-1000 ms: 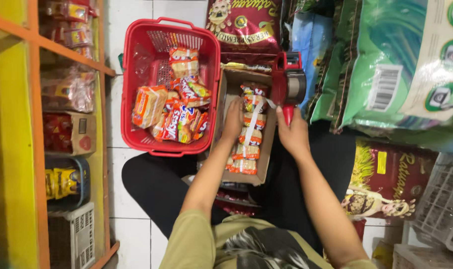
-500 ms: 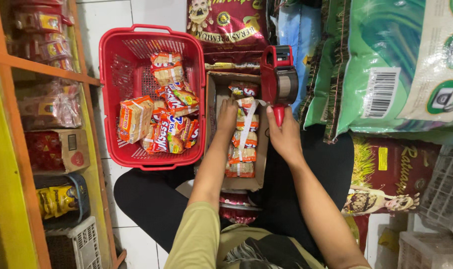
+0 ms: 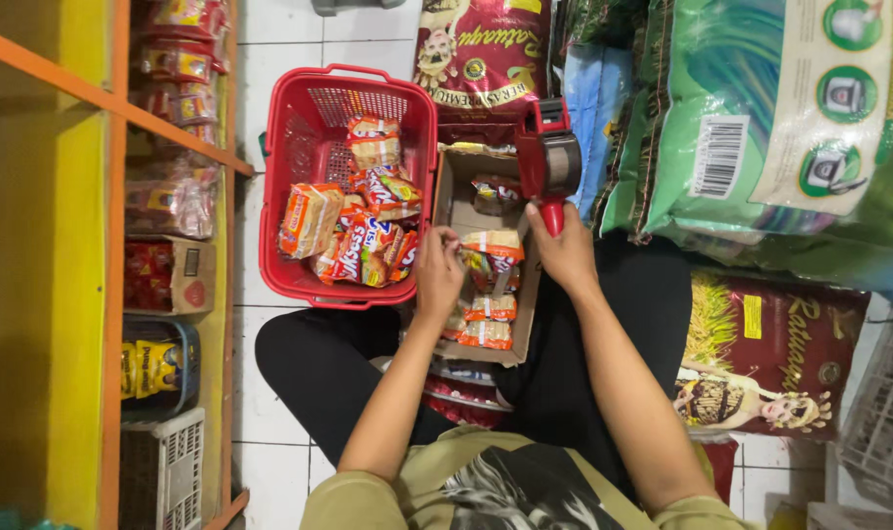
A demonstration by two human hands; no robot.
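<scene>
Two hands: both reach up from the lower frame into a cardboard box [image 3: 453, 201] at centre.
Left hand [image 3: 438, 277]: fingers pinched on a strip of snack packets [image 3: 492, 247] lying in the box.
Right hand [image 3: 564, 253]: closed around the handle of a red price-label gun [image 3: 548, 157], its head pointing to the top of the frame.
Left of box: red basket [image 3: 291, 177] holding noodle packets [image 3: 311, 218].
Right side: green sacks [image 3: 760, 118], crowding close.
Far left: yellow shelf [image 3: 78, 294].

A small grocery shop is shown: packaged goods are stacked on yellow shelves [image 3: 171, 196], big rice sacks [image 3: 760, 128] are piled up, and a red shopping basket [image 3: 299, 275] is filled with snack packets.
</scene>
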